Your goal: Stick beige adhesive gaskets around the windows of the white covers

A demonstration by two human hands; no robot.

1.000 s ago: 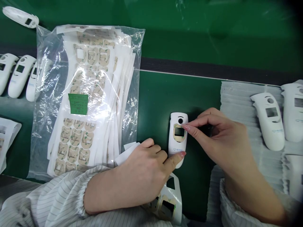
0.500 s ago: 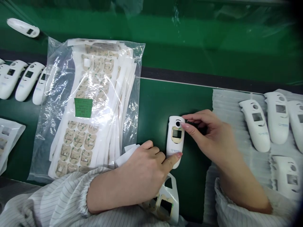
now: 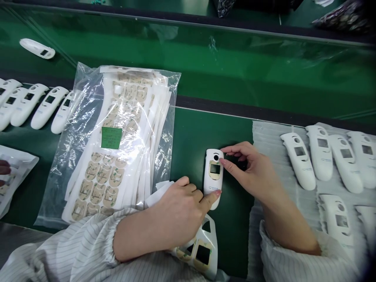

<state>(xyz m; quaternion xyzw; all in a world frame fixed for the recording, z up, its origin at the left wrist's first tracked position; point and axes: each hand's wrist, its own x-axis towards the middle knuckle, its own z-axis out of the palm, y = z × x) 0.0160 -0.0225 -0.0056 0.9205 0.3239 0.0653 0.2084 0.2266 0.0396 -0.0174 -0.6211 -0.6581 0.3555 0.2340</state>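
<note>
A white plastic device casing (image 3: 213, 178) lies on the green belt between my hands, with a tan adhesive gasket (image 3: 215, 170) around its square window. My left hand (image 3: 179, 205) presses its thumb on the casing's lower part and rests on a strip of white backing paper (image 3: 157, 194). My right hand (image 3: 248, 168) touches the casing's upper right edge with its fingertips. Beside my left hand lies a clear plastic bag (image 3: 117, 145) of white sheets with tan die-cut gaskets, bearing a green label (image 3: 111, 138).
A peeled white backing sheet with cut-outs (image 3: 196, 250) lies below my left hand. Several white casings (image 3: 47, 107) stand in a row at left, and more (image 3: 320, 154) lie on grey foam at right. Another person's hand (image 3: 3, 172) shows at the far left edge.
The whole scene has shifted down and left in view as my head moved. My right fingertips have moved from the window area toward the casing's upper right edge.
</note>
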